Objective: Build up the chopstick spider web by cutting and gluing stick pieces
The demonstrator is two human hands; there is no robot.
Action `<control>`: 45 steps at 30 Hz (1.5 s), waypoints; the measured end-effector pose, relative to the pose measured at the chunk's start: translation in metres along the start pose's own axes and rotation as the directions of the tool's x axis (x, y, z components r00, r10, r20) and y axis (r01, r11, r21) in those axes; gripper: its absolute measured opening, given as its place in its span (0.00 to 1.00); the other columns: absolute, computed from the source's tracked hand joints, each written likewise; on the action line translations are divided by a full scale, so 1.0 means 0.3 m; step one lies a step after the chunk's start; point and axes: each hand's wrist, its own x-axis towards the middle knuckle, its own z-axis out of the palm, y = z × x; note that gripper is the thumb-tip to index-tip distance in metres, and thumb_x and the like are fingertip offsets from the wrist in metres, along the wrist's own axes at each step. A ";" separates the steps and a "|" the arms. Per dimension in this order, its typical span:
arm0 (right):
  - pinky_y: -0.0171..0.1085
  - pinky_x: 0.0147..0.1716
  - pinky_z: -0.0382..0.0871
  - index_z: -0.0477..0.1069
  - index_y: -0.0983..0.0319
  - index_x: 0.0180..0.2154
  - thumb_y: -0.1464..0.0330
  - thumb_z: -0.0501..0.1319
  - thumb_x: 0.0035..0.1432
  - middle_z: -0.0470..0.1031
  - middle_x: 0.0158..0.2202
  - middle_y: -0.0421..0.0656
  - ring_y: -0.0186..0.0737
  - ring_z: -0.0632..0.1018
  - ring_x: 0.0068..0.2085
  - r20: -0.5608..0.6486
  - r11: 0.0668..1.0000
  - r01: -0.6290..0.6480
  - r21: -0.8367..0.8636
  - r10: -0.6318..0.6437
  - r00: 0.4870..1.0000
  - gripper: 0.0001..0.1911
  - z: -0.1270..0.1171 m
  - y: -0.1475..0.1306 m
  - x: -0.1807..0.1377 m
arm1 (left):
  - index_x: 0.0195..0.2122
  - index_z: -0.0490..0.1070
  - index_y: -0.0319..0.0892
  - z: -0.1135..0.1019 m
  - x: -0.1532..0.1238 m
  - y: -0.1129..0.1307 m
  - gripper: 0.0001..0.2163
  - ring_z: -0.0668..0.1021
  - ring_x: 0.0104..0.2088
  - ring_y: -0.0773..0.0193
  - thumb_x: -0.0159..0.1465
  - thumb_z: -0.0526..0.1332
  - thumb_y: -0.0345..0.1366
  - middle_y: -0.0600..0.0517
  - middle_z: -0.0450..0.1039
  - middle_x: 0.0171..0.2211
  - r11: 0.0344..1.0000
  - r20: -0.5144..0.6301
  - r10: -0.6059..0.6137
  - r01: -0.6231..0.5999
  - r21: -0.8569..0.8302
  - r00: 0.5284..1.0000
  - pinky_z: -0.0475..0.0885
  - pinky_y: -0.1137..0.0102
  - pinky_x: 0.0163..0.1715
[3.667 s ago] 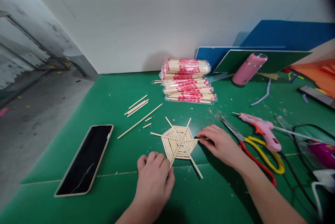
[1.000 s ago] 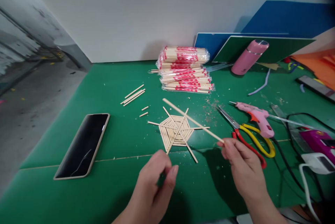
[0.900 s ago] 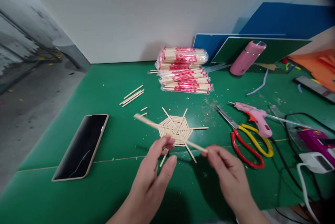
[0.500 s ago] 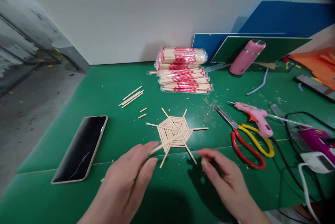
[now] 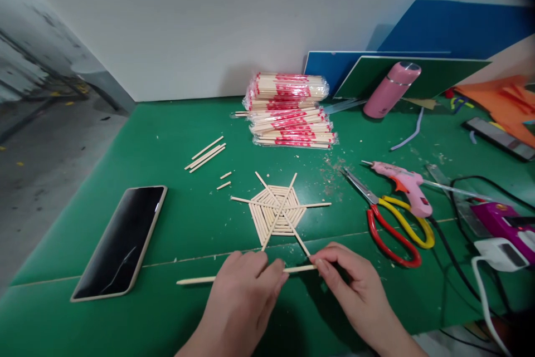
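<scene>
A long wooden stick [image 5: 196,279] lies level across the near part of the green table [image 5: 175,140], held at both hands. My left hand [image 5: 244,301] is closed over its middle. My right hand [image 5: 353,290] pinches its right end between thumb and fingers. Just beyond the hands sits a hexagonal web of glued sticks [image 5: 276,209] with long spokes sticking out. Its nearest spoke tips come close to my fingers.
A black phone [image 5: 121,240] lies at the left. Loose cut sticks [image 5: 205,155] and wrapped chopstick bundles [image 5: 288,112] are behind. Red-and-yellow scissors [image 5: 393,223], a pink glue gun [image 5: 401,184], cables and a pink bottle [image 5: 390,89] crowd the right side.
The right hand carried the long stick from above the web down to the near table. The left hand took hold of it. Now both hands hold it level in front of the web.
</scene>
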 end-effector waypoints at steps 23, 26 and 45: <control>0.40 0.37 0.67 0.66 0.61 0.42 0.64 0.53 0.54 0.71 0.38 0.46 0.42 0.73 0.37 -0.631 0.758 -0.290 -0.584 -0.199 0.750 0.14 -0.380 0.191 0.013 | 0.36 0.69 0.38 0.027 0.058 -0.105 0.12 0.71 0.25 0.63 0.63 0.47 0.33 0.50 0.70 0.25 0.984 -0.345 0.109 -0.052 0.172 0.932 0.63 0.69 0.24; 0.41 0.36 0.68 0.66 0.61 0.41 0.64 0.54 0.51 0.70 0.38 0.46 0.42 0.74 0.36 -0.514 0.685 -0.283 -0.671 -0.155 0.844 0.14 -0.382 0.207 0.022 | 0.36 0.69 0.39 0.029 0.044 -0.132 0.11 0.71 0.25 0.63 0.63 0.47 0.34 0.50 0.70 0.26 0.984 -0.347 0.095 -0.036 0.174 0.933 0.62 0.70 0.23; 0.43 0.32 0.67 0.67 0.62 0.37 0.62 0.52 0.52 0.71 0.37 0.49 0.48 0.73 0.36 -0.502 0.678 -0.295 -0.673 -0.127 0.855 0.13 -0.387 0.197 0.035 | 0.20 0.63 0.41 0.099 -0.003 -0.091 0.12 0.67 0.20 0.63 0.60 0.50 0.32 0.52 0.64 0.19 0.989 -0.198 0.051 -0.022 0.145 0.979 0.58 0.69 0.22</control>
